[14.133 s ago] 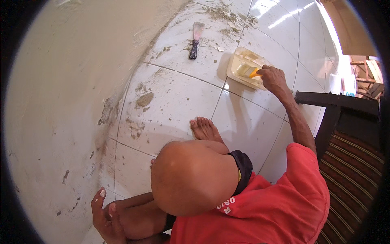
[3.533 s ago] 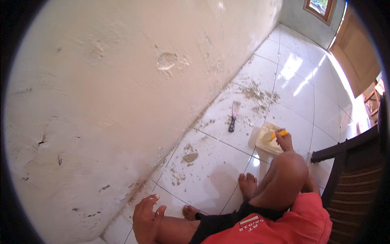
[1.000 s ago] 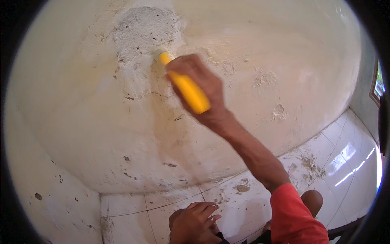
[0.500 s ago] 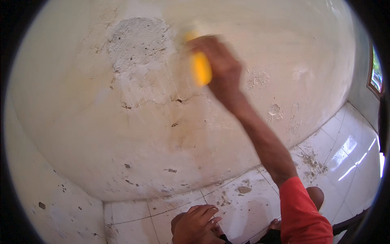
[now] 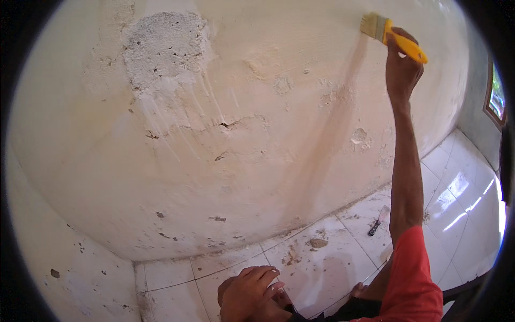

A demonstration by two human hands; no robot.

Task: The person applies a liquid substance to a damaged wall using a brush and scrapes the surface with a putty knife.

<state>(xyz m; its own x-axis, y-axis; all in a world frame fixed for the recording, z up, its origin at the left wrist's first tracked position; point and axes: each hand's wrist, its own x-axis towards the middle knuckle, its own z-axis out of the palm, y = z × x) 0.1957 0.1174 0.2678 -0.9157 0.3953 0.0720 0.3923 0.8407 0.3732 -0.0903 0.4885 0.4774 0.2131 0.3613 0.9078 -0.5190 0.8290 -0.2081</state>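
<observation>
The step in hand appears to be brushing the wall [image 5: 316,123]. Right of the rough bare patch [image 5: 163,51], the right hand [image 5: 403,67] grips the yellow-handled paintbrush [image 5: 388,31], bristles at the wall. Below the patch, the left hand [image 5: 249,290] rests loosely on a knee [image 5: 225,287], seemingly holding nothing. The next stroke likely calls for even bristle pressure.

One red short-sleeved shirt [image 5: 413,273] and black shorts [image 5: 355,310] are being worn, left hand [image 5: 249,292] and right hand [image 5: 403,70] showing bare.
</observation>
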